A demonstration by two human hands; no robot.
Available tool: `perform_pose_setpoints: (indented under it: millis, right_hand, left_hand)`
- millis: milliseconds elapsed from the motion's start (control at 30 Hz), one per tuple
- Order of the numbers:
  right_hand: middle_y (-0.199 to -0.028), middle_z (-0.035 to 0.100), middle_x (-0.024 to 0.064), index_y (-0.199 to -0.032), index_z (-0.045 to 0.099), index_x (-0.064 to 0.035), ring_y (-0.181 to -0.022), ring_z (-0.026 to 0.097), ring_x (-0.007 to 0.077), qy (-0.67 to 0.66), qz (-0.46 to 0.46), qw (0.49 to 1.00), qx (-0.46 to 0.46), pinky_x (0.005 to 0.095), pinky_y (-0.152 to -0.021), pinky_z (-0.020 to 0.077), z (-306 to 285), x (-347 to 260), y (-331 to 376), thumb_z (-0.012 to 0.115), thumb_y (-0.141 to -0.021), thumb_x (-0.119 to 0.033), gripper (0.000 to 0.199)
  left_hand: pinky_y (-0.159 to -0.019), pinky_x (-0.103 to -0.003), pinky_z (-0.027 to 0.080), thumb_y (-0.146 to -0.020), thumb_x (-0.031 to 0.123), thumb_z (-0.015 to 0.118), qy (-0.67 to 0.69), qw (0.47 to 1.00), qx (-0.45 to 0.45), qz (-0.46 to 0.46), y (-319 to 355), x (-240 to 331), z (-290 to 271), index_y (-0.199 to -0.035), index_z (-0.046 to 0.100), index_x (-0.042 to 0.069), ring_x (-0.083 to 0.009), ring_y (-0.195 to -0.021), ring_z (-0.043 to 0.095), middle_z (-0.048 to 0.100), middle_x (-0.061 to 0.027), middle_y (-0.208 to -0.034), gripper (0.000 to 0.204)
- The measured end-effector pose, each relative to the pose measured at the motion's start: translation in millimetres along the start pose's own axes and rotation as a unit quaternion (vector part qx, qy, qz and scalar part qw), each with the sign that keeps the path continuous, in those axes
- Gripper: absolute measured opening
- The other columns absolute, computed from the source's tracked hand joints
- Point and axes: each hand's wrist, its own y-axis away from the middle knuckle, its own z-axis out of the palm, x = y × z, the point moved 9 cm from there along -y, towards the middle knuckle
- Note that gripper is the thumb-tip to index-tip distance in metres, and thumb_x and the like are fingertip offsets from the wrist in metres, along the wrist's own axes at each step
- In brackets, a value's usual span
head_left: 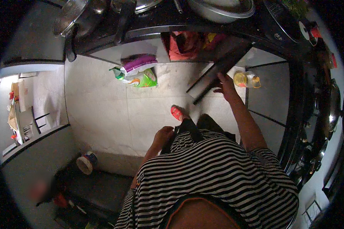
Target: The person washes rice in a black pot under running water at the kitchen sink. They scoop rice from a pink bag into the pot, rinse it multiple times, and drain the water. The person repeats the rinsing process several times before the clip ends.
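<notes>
My right hand (226,88) reaches forward with its fingers apart, beside the edge of a swung-open cabinet door (221,74). Whether the fingertips touch the door, I cannot tell. Nothing shows in that hand. My left hand (163,136) hangs low by my waist, its fingers loosely bent and holding nothing I can see. Behind the door, the lower cabinet holds red and pink bundles (183,45), partly in shadow. To the right of the door, a clear bottle with a yellow cap (252,79) is near the cabinet front.
Purple and green packets (141,72) lie on the tiled floor (99,99) before the cabinets. Pans (221,9) stand on the dark counter above. A white tub (86,163) lies tilted at the lower left, next to a dark surface (99,187). My foot wears a red shoe (176,112).
</notes>
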Motion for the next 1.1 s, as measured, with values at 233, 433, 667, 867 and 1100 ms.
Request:
perform_pose_setpoints:
  millis: [233,433,667,867,1100]
  right_hand:
    - [-0.097,0.062,0.0099,-0.109,0.055,-0.0044,-0.086,0.063,0.0256,-0.218,-0.080,0.966,-0.111,0.0380,-0.071,0.0573,98,-53,-98,0.058,-0.083,-0.009,0.027]
    - [-0.100,0.062,0.0149,-0.112,0.051,-0.0017,-0.096,0.061,0.0276,-0.285,-0.079,0.944,-0.146,0.0405,-0.082,0.0538,119,-85,-167,0.050,-0.079,0.005,0.034]
    - [-0.102,0.062,0.0069,-0.107,0.056,-0.0050,-0.099,0.059,0.0217,-0.068,0.023,0.966,-0.248,0.0395,-0.081,0.0515,108,-88,-150,0.057,-0.081,-0.003,0.027]
    - [-0.089,0.064,0.0067,-0.102,0.060,-0.0036,-0.074,0.062,0.0155,0.392,0.005,0.838,-0.379,0.0312,-0.066,0.0519,-19,-96,-85,0.057,-0.088,-0.017,0.020]
    - [-0.093,0.065,0.0097,-0.107,0.058,-0.0015,-0.083,0.063,0.0199,0.176,0.099,0.978,-0.055,0.0352,-0.069,0.0544,-238,-214,-19,0.053,-0.091,-0.031,0.034]
  left_hand:
    - [-0.080,-0.032,0.048,-0.086,0.025,0.058,0.016,0.996,0.083,0.028,0,49,-39,-0.109,0.060,0.004,-0.0218,-0.089,0.062,0.066,-0.0120,-0.096,0.031]
    - [-0.071,-0.028,0.049,-0.086,0.021,0.060,0.150,0.980,0.132,-0.019,-6,90,-55,-0.111,0.058,0.001,-0.0156,-0.085,0.061,0.065,-0.0108,-0.098,0.032]
    - [-0.076,-0.028,0.050,-0.088,0.016,0.058,0.271,0.949,0.161,0.014,-40,225,-80,-0.116,0.054,0.001,-0.0174,-0.093,0.060,0.063,-0.0095,-0.101,0.032]
    - [-0.085,-0.028,0.046,-0.090,0.011,0.054,0.144,0.982,-0.036,0.120,-109,435,-31,-0.119,0.053,0.003,-0.0149,-0.099,0.058,0.061,-0.0085,-0.106,0.030]
    - [-0.077,-0.039,0.053,-0.091,0.023,0.055,0.201,0.923,-0.319,0.076,-160,569,96,-0.137,0.027,0.005,-0.0238,-0.108,0.053,0.050,-0.0146,-0.122,0.057]
